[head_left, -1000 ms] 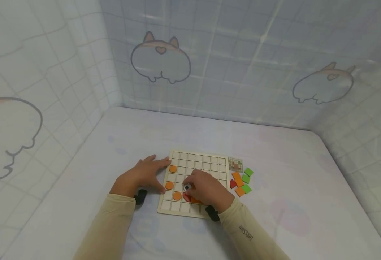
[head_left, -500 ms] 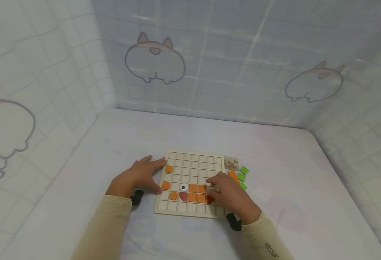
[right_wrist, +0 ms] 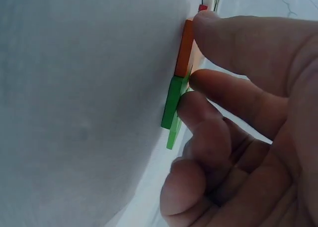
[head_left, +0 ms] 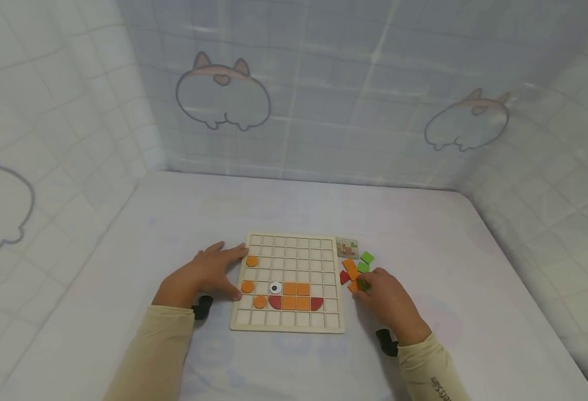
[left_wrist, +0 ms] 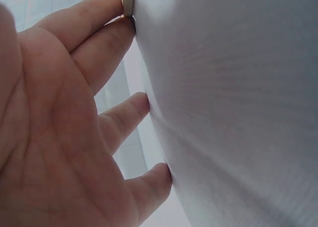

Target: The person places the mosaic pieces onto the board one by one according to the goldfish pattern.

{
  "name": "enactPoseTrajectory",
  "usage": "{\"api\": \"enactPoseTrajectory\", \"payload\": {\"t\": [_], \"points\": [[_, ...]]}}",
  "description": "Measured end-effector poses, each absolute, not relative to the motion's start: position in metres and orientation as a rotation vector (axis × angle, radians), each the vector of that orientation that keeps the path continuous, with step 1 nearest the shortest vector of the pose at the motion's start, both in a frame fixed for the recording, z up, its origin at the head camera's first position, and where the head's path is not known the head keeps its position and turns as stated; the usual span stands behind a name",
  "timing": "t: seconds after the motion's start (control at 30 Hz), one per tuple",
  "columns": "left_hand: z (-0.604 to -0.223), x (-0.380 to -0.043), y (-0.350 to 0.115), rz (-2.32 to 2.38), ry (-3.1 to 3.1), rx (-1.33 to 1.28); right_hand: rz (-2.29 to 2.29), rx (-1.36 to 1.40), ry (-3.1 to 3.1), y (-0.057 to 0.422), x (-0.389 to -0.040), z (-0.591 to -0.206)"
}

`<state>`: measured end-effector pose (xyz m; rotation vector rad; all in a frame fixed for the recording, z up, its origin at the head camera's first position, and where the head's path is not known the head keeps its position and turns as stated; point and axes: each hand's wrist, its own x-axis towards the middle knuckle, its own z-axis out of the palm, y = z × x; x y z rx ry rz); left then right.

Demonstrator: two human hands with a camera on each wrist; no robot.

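Note:
A pale gridded board [head_left: 287, 321] lies on the table. Orange discs [head_left: 260, 301], an eye tile [head_left: 276, 288], a block of orange squares [head_left: 290, 289] and two red quarter-round tiles [head_left: 316, 303] sit in its cells. My left hand [head_left: 207, 274] is spread at the board's left edge, its fingertips against the rim and the tabletop [left_wrist: 233, 113]. Right of the board, thumb and index finger of my right hand [head_left: 387, 298] pinch an orange tile [right_wrist: 185, 48] at its two ends, low on the table. The middle finger touches a green tile [right_wrist: 172, 102] beside it.
Beside the board's upper right corner lies a small pattern card [head_left: 348, 248]. Below it are more loose tiles: an orange one [head_left: 349, 265], a red one [head_left: 344, 277] and green ones [head_left: 367, 258]. Patterned cloth walls [head_left: 294, 111] enclose the table.
My right hand has moved from the eye tile, past the red tile at the row's right end, to the loose tiles right of the board. The left hand keeps its place at the board.

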<state>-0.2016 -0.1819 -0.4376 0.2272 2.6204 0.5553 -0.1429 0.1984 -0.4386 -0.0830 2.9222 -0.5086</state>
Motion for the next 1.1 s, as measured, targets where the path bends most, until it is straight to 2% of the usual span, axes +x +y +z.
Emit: {"api": "enactPoseTrajectory", "payload": {"t": [0.57,0.87,1.1], "points": [[-0.437,-0.200,-0.184,0.596,2.601,0.203,-0.419,-0.241,2.928,0.181,-0.142,-0.437],[-0.437,-0.201,-0.190,0.594,2.609,0.212,-0.591,-0.440,2.938,0.144,-0.166,-0.419],[-0.438,-0.199,-0.186,0.597,2.620,0.239,-0.629,-0.576,2.825,0.116,-0.182,-0.426]]}}
